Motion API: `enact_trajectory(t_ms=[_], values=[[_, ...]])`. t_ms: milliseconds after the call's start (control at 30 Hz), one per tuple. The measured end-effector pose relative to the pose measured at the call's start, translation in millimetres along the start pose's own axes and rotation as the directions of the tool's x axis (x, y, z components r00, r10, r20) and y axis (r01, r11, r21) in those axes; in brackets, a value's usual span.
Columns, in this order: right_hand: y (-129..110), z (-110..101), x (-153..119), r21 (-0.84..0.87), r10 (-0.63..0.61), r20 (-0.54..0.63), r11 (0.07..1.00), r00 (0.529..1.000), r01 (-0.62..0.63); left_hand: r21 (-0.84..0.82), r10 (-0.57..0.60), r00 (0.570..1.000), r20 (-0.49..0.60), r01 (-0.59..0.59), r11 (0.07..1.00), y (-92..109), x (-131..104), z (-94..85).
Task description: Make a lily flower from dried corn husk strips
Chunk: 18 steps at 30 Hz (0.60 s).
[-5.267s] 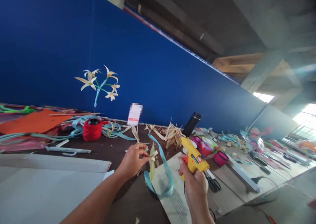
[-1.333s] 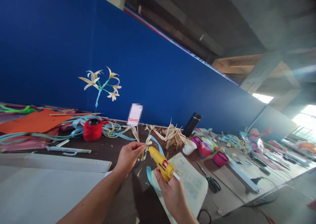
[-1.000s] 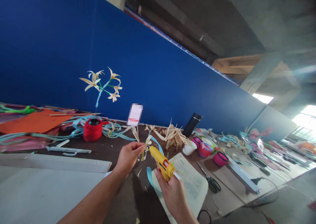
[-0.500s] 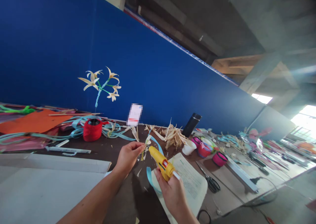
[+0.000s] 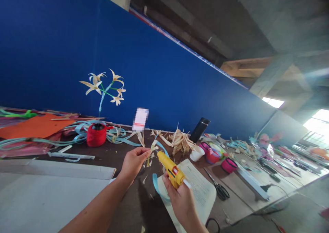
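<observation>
Right hand: the right hand (image 5: 180,197) is gripping a yellow glue gun (image 5: 171,168), fingers wrapping round its handle.
Glue gun: it is pointing up and leftward, a white stick poking out of its back end; its nozzle is hovering just beside the husk piece (image 5: 153,147), a small gap showing between them.
Left hand: the left hand (image 5: 135,162) is pinching the husk piece narrowly between thumb and fingers.
Husk piece: it is sitting at the left fingertips above the brown tabletop (image 5: 128,209), pale strips sticking up and hanging down.
White cardboard: the white cardboard (image 5: 51,195) is lying left of the left forearm.
Printed sheet: the printed sheet (image 5: 200,188) is lying partly under the right hand, a blue ribbon (image 5: 155,185) curling at its left edge.
Scissors: the scissors (image 5: 222,192) are resting right of the sheet.
Red-wrapped pot: the red-wrapped pot (image 5: 96,137) is standing farther back, among blue ribbons.
Husk heap: the husk heap (image 5: 181,140) is lying beside a white cup (image 5: 197,153), a black cylinder (image 5: 199,129) standing behind.
Flower spray: the flower spray (image 5: 103,95) is rising above the red-wrapped pot.
Backdrop: a blue wall (image 5: 154,65) is running behind everything on the tabletop.
</observation>
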State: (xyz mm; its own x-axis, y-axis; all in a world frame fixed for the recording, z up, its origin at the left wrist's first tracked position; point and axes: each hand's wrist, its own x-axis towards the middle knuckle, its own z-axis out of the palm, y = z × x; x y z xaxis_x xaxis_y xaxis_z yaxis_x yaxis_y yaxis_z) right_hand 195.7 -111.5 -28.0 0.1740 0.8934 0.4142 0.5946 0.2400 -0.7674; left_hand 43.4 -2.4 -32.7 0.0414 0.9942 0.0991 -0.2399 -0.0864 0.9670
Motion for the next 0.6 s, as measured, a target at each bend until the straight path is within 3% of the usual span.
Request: enact_trajectory(t_ms=[133, 233, 300, 400, 600], values=[[4.0, -4.4, 1.3, 0.003, 0.029, 0.008, 1.0, 1.0, -0.029, -0.056, -0.023, 1.0, 0.008, 0.024, 0.998, -1.8, 0.5, 0.0], [13.3, -16.4, 5.8, -0.052, 0.035, -0.048, 0.998, 0.998, -0.037, -0.107, -0.042, 0.999, 0.007, 0.043, 0.993, -0.7, 0.4, -0.2], [25.1, -29.2, 9.6, -0.16, 0.019, -0.108, 0.986, 0.994, -0.036, -0.15, -0.051, 0.999, 0.014, 0.052, 0.987, 0.3, 0.5, -0.1], [48.3, -52.1, 14.7, -0.403, 0.072, -0.094, 0.909, 0.993, -0.104, -0.188, -0.069, 0.997, 0.031, 0.073, 0.979, 1.4, 0.6, 0.8], [85.8, -87.0, 16.0, -0.598, 0.178, -0.025, 0.786, 0.984, -0.157, -0.217, -0.09, 0.993, 0.073, 0.104, 0.971, 3.5, -1.7, 2.0]])
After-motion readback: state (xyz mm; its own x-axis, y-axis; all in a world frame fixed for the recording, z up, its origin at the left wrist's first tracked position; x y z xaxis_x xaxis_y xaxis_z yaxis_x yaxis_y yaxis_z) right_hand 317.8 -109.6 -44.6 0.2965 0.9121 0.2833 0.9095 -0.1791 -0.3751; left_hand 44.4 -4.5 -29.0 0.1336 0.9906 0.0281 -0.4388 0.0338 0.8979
